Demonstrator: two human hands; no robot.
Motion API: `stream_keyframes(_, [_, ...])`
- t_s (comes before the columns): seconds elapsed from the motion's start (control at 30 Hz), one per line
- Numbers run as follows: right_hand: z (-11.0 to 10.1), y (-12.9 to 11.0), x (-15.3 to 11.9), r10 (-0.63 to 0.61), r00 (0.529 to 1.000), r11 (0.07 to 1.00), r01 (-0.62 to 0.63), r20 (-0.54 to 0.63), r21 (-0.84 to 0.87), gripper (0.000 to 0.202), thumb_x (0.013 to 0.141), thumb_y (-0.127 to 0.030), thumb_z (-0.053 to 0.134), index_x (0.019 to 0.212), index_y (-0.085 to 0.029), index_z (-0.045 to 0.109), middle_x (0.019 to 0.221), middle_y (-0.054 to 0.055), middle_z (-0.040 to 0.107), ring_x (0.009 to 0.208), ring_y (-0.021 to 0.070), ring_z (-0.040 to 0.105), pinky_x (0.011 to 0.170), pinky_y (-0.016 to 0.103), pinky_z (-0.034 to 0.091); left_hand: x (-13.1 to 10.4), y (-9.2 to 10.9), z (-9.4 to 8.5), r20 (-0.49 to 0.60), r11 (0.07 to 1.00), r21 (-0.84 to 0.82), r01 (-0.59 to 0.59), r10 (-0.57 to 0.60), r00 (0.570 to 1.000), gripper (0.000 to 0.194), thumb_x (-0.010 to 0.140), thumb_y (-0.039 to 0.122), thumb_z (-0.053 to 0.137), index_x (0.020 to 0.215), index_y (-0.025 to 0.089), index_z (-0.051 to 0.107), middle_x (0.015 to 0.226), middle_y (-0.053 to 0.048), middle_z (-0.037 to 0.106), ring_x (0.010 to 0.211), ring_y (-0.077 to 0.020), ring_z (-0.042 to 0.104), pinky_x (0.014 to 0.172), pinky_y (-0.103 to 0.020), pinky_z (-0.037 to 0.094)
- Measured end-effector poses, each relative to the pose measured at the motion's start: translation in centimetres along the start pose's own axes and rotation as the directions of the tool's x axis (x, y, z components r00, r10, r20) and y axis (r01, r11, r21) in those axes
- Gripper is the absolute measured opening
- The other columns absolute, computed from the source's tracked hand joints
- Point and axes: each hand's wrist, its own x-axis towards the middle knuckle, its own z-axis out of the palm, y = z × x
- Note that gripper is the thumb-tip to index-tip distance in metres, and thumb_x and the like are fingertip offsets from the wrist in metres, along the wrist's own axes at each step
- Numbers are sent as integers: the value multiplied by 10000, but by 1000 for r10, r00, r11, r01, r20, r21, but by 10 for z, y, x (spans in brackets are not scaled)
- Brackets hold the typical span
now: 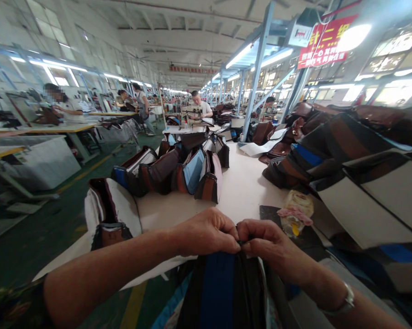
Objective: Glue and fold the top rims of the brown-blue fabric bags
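Observation:
A dark bag piece with a blue stripe [218,290] lies close to my body at the bottom centre. My left hand [209,232] pinches its top edge between thumb and fingers. Right beside it, my right hand [268,237] pinches the same edge, the fingertips of both hands nearly touching. The edge itself is mostly hidden by my fingers. Beyond my hands, several part-made bags [158,169] stand on the pale table [240,183]. A white-sided bag [122,203] stands alone at the table's left.
Stacked bag pieces [370,183] fill the right side. A plastic bag with a pink tie [297,210] lies right of my hands. A person [202,107] sits at a machine beyond the table. A blue metal post [257,73] rises behind the table.

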Motion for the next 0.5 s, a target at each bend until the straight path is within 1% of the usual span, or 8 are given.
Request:
stream_keyframes(0.1, [-2,5,0,6,1000,996,-7,13,92,75,780,-230,607,808,-170,572,714,-25,476,678,127,345,626,280,267,0,0,1,20,997,-74,20,-19,1000,176,661,282,719,730,131,661,546,64,446,514,-91,316,476,-260,197])
stream_keyframes(0.17, [-2,4,-1,6,1000,997,-6,-6,82,87,792,-249,597,818,-169,575,728,-21,472,690,132,356,636,283,279,0,2,1,15,994,-96,42,-41,999,162,658,275,701,721,133,654,536,66,439,503,-89,306,472,-262,185])
stream_keyframes(0.27, [-2,-3,-2,-18,999,998,16,-41,-65,171,850,-336,591,827,-167,575,736,-20,463,695,135,376,635,285,293,-1,6,2,13,997,-63,47,-46,999,139,668,265,667,713,135,648,538,66,437,502,-91,306,472,-266,194])
stream_keyframes(0.33, [-1,-7,-2,-25,998,989,17,-56,-146,204,841,-362,622,823,-167,567,731,-23,469,686,132,378,611,281,291,-1,6,1,23,1000,-17,20,-20,1000,121,698,261,645,713,141,637,548,68,424,514,-93,305,480,-268,206])
stream_keyframes(0.43, [1,-8,-2,-9,995,978,-11,-96,-207,126,821,-285,601,798,-167,564,707,-31,480,659,124,368,588,276,284,0,5,1,35,998,57,-4,2,999,104,746,248,603,697,156,595,556,72,380,525,-99,292,483,-272,214])
stream_keyframes(0.5, [3,-6,-1,-17,993,966,-15,-120,-259,80,820,-234,553,773,-170,562,688,-36,479,649,122,370,588,274,289,0,4,2,23,986,160,-55,52,998,114,770,218,566,670,164,555,570,67,370,541,-103,317,499,-270,239])
